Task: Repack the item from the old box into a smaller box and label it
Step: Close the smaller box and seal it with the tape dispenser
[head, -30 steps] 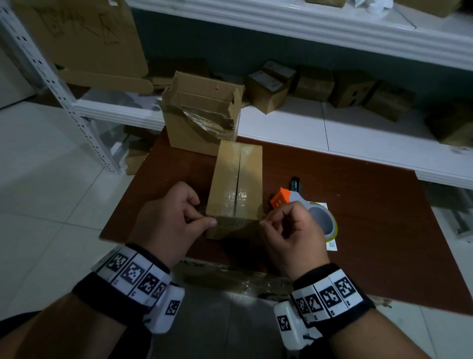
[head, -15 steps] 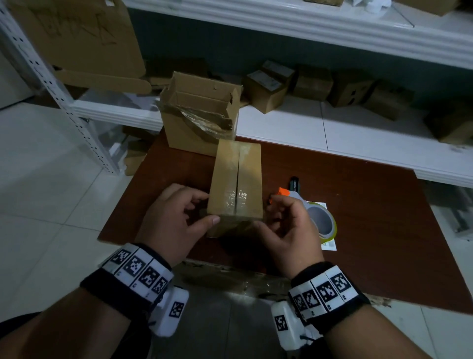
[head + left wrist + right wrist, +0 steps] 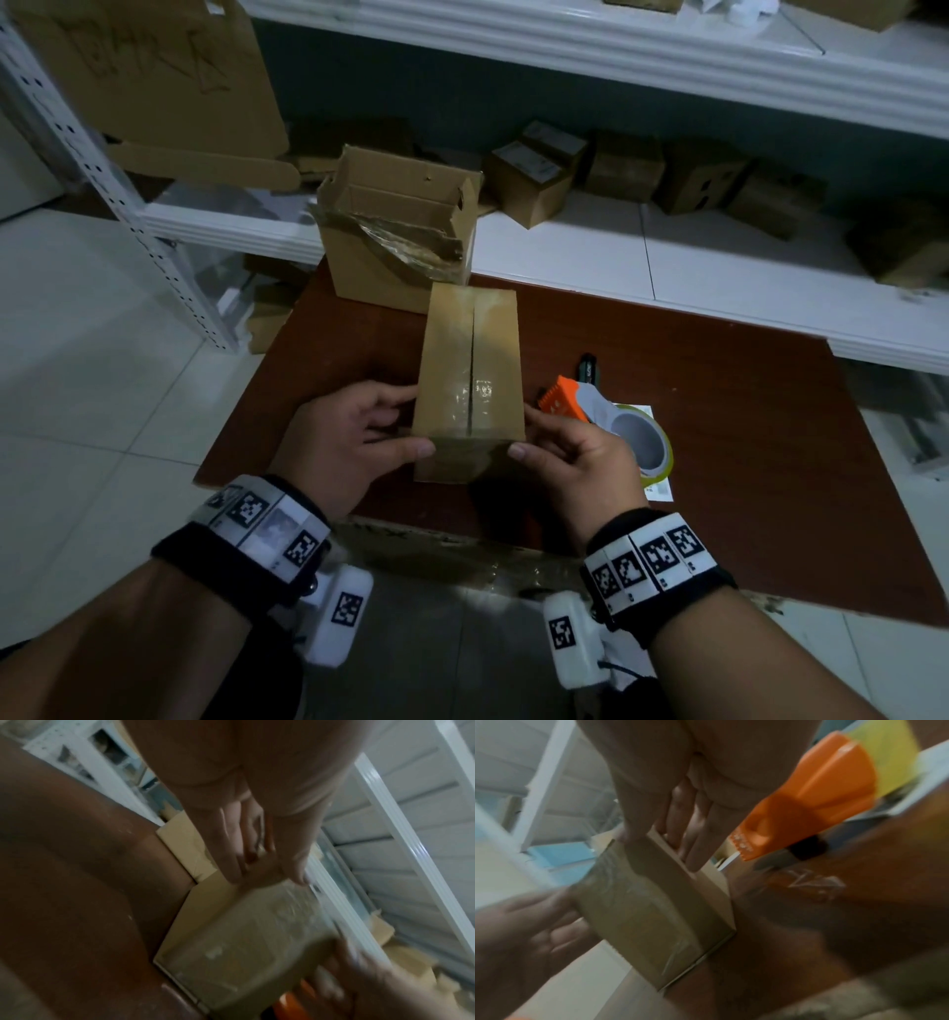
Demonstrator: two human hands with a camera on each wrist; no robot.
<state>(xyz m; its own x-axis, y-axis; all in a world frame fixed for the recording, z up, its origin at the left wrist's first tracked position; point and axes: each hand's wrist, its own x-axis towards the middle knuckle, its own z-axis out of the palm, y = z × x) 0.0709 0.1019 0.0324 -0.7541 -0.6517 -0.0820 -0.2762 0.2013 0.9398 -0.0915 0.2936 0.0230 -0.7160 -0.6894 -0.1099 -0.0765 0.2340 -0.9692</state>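
Observation:
A small brown box [image 3: 470, 370], its top seam taped, lies lengthwise on the dark red table [image 3: 719, 462]. My left hand [image 3: 395, 421] holds its near left corner, fingers along the side and thumb on the near end. My right hand [image 3: 539, 434] holds the near right corner the same way. The left wrist view shows the small box [image 3: 241, 933] under my left fingers [image 3: 239, 850]. In the right wrist view the small box [image 3: 639, 914] has my right fingers [image 3: 693, 833] against its side. The old box [image 3: 390, 241] stands open behind it, torn tape hanging from its front.
An orange tape dispenser [image 3: 616, 426] with a yellowish roll lies right of my right hand on a white label sheet [image 3: 657, 488]. A black pen-like tool [image 3: 588, 367] lies behind it. Several cardboard boxes sit on the white shelf [image 3: 719, 257] beyond the table.
Both hands uncurled from the box's near end and moved forward to clasp its two near corners. The box stayed in place.

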